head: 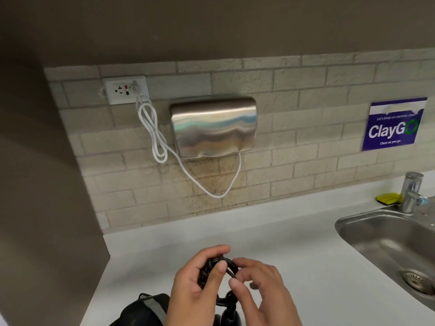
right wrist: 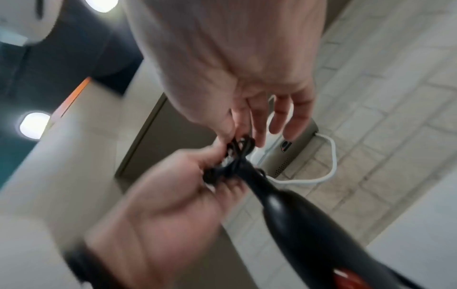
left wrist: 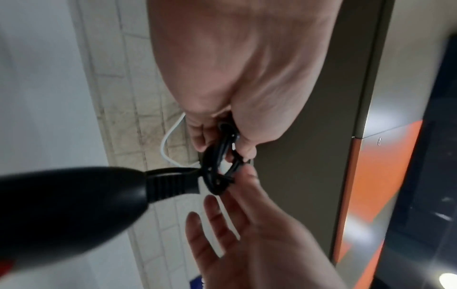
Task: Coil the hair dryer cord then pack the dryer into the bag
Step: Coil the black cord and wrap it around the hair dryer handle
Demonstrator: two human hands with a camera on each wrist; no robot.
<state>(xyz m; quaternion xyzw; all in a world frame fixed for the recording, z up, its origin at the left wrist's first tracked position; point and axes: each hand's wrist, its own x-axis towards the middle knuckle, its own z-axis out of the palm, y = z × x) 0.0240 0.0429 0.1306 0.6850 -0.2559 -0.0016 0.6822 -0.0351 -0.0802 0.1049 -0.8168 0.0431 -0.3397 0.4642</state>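
Note:
The hair dryer's black cord (head: 207,271) is bunched into a small coil above the white counter (head: 164,245). My left hand (head: 220,257) grips the coil, thumb across its front. From the right, my right hand (head: 236,275) pinches one loop between thumb and forefinger, its other fingers spread. The black dryer handle (head: 227,315) hangs below the coil at the bottom edge. It shows large in the left wrist view (left wrist: 61,211) and the right wrist view (right wrist: 309,224), with the cord (left wrist: 217,172) leaving its ribbed collar. A black bag (head: 143,311) with a grey strip lies at lower left.
A steel sink (head: 341,228) with a tap (head: 412,191) and a yellow sponge (head: 388,198) sits on the right. On the brick wall hang a steel hand dryer (head: 213,127), its white cable (head: 211,194), an outlet (head: 127,89) and a blue sign (head: 394,124). A brown side wall (head: 47,184) closes the left.

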